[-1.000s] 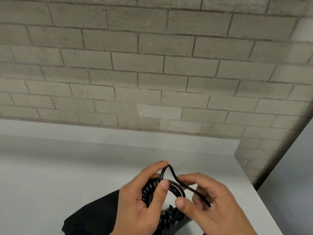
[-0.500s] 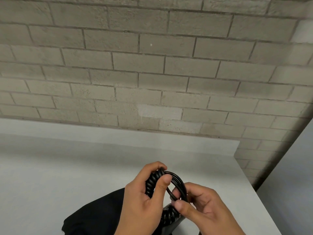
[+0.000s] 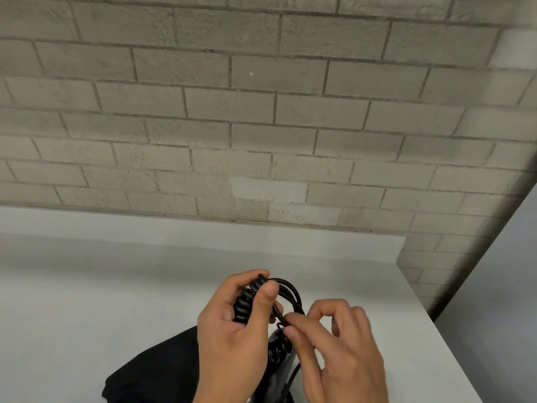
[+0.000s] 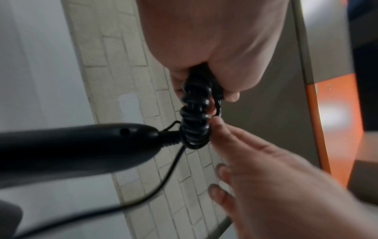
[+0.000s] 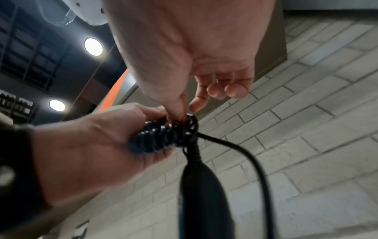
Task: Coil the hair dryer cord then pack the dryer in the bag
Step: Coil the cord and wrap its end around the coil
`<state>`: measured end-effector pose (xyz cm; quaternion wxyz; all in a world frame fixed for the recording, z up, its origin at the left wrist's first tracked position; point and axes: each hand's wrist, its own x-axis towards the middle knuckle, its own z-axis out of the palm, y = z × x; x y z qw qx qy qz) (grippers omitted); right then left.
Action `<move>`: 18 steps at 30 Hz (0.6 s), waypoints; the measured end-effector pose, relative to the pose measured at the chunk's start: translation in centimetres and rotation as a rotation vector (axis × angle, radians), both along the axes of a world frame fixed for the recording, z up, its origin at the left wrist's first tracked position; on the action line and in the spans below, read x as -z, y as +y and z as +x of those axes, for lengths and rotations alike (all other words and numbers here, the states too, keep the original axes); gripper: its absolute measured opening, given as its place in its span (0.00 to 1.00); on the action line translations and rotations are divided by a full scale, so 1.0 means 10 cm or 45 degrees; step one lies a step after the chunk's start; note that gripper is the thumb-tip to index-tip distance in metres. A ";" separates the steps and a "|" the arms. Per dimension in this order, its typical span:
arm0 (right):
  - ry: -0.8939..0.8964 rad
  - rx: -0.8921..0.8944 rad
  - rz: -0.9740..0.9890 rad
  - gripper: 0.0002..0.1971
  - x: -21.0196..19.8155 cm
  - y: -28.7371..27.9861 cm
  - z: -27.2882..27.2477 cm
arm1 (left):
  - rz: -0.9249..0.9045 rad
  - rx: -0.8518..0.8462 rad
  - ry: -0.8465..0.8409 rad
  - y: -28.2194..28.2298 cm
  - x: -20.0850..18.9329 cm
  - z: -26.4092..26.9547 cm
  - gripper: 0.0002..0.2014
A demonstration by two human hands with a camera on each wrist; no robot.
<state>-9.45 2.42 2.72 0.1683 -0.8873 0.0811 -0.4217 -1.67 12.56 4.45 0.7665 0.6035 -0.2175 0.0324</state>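
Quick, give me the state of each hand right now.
Left hand: closed around the coiled cord, holding the bundle.
Right hand: thumb and forefinger pinching the straight cord against the coil; other fingers loosely curled.

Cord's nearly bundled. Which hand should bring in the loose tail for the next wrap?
Probably the right hand: its thumb and forefinger already pinch the straight cord beside the bundle. The left hand grips the coiled cord and would have to let go.
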 end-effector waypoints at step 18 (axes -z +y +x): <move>0.102 -0.357 1.094 0.16 -0.13 0.08 -0.21 | 0.229 -0.259 -0.564 0.04 0.14 0.16 0.14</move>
